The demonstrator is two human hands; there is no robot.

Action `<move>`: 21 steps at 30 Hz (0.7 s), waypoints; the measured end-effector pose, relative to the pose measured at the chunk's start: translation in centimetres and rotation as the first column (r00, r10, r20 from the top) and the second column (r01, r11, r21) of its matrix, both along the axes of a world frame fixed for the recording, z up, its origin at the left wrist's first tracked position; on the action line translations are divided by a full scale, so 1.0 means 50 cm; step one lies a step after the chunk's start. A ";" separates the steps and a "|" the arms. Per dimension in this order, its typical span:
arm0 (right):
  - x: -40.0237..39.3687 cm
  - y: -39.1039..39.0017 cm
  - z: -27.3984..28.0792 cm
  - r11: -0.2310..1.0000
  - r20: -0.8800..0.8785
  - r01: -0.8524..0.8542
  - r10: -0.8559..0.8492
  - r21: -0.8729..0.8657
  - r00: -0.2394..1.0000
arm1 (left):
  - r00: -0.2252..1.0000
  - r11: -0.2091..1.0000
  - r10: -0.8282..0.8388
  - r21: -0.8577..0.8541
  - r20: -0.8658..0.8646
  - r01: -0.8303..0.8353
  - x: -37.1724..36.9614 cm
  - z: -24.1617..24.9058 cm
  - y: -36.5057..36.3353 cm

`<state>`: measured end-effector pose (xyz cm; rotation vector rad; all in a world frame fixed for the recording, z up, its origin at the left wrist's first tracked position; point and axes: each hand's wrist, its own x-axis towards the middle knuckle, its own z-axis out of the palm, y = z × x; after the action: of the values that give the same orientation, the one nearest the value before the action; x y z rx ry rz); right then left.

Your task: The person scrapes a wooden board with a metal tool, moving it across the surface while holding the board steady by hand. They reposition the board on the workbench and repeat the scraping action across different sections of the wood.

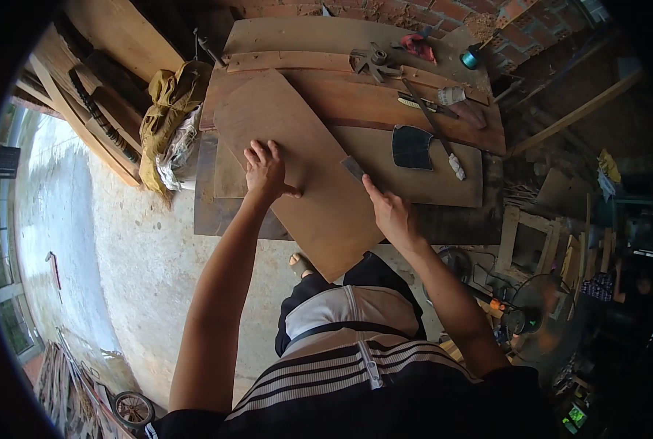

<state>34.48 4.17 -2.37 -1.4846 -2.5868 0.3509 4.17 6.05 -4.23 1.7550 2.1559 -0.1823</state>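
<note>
Head view: nearest the camera is a dark jacket with white stripes and a zip. Beyond it, a wooden board lies flat and slantwise across a bench, over another board, its near corner jutting past the bench edge towards the wearer. The left hand rests palm down on it, fingers spread, gripping nothing. The right hand is closed on a small flat piece, forefinger stretched along it, at the board's right long edge. To the right lie a dark cloth and a glove.

The board looks stiff, sturdy and smooth, probably weighty enough to need two hands. The opposite long edges seem the best hold; the overhanging corner could tip if pressed.
</note>
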 end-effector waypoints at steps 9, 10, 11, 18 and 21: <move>0.101 -0.150 0.094 0.980 0.152 -0.005 0.036 -0.201 0.988 | 1.000 0.998 0.024 0.052 0.018 -0.025 -0.001 0.002 -0.009; 0.090 -0.142 0.089 0.979 0.150 -0.020 0.052 -0.204 0.987 | 1.000 0.998 0.027 0.060 0.015 -0.028 -0.001 0.001 -0.012; 0.077 -0.124 0.082 0.980 0.129 -0.029 0.055 -0.198 0.990 | 1.000 0.997 0.023 0.075 0.018 -0.025 0.004 0.004 -0.011; -0.147 0.109 -0.011 0.995 -0.017 -0.090 0.089 -0.040 0.996 | 0.998 0.998 0.049 0.023 0.045 -0.050 0.004 0.025 -0.009; -0.182 0.137 0.005 0.993 0.037 -0.082 0.086 -0.090 0.996 | 0.984 0.969 0.000 0.244 0.177 -0.044 -0.020 -0.007 -0.056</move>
<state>25.37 11.03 -2.14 -1.4267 -2.7050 0.4555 3.17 3.27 -4.56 1.8001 2.1416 0.2496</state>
